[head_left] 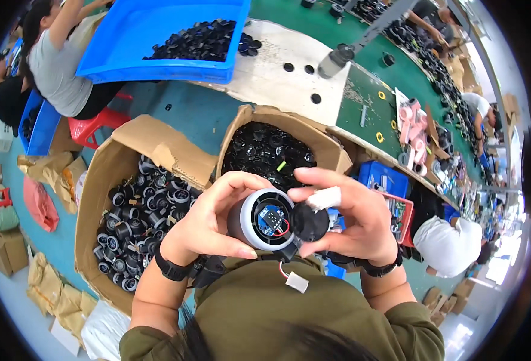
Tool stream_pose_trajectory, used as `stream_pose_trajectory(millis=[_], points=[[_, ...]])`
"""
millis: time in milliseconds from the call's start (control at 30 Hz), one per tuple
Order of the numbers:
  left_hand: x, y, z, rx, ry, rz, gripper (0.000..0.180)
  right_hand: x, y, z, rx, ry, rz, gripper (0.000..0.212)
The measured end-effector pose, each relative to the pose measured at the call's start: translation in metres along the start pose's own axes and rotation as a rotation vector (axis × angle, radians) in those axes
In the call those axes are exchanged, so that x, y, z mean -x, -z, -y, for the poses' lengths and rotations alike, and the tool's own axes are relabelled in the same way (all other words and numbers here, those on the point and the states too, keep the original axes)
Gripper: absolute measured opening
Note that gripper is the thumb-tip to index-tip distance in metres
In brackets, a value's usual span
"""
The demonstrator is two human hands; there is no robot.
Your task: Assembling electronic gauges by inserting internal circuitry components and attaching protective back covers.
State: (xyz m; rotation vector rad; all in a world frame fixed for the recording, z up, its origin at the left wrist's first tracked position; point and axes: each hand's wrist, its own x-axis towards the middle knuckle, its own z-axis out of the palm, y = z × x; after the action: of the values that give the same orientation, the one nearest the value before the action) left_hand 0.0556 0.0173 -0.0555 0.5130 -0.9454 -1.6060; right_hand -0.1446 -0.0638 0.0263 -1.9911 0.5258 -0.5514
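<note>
My left hand [199,222] is closed round the side of a dark round housing [246,225] with a light grey rim. Its open face is turned up and shows a blue circuit board [271,219] with thin red wires. A white plug [297,282] on short wires dangles below the housing. In my right hand [362,219] is a black round cap [311,221], pinched between thumb and fingers close beside the housing's right edge. White tape [324,198] is wrapped round one right finger. I cannot tell whether cap and housing touch.
A carton of grey-rimmed round parts [85,240] stands left; another carton [343,159] holds glossy black pieces. Beyond is a worktable [283,45] with a blue tray [151,75]. A blue bin [392,174] sits right. Co-workers sit at left [61,75] and right [449,243].
</note>
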Motion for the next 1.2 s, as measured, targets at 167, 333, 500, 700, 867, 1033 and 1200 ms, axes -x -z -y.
stream_pose_trajectory(millis=[167, 333, 500, 700, 867, 1033, 1200], points=[[-0.011, -0.026, 0.004, -0.018, 0.043, -0.033, 0.083, 0.025, 0.006, 0.007, -0.413, 0.034, -0.170, 0.062], [-0.019, -0.055, 0.009, 0.389, 0.094, -0.087, 0.075, 0.041, 0.016, 0.013, -0.524, 0.122, -0.222, 0.054], [-0.035, -0.074, -0.002, 0.338, 0.196, -0.143, 0.068, 0.047, 0.008, 0.013, -0.555, 0.138, -0.390, 0.051], [-0.038, -0.084, -0.004, 0.076, 0.246, -0.216, 0.069, 0.056, 0.007, 0.008, -0.725, 0.176, -0.402, 0.045], [-0.039, -0.088, -0.005, 0.057, 0.243, -0.127, 0.072, 0.059, 0.016, 0.008, -0.602, 0.180, -0.424, 0.045], [-0.043, -0.082, -0.005, 0.000, 0.249, -0.167, 0.068, 0.065, 0.015, 0.019, -0.559, 0.077, -0.491, 0.064], [-0.040, -0.082, -0.003, -0.077, 0.159, -0.219, 0.060, 0.069, 0.021, 0.017, -0.322, 0.152, -0.342, 0.065]])
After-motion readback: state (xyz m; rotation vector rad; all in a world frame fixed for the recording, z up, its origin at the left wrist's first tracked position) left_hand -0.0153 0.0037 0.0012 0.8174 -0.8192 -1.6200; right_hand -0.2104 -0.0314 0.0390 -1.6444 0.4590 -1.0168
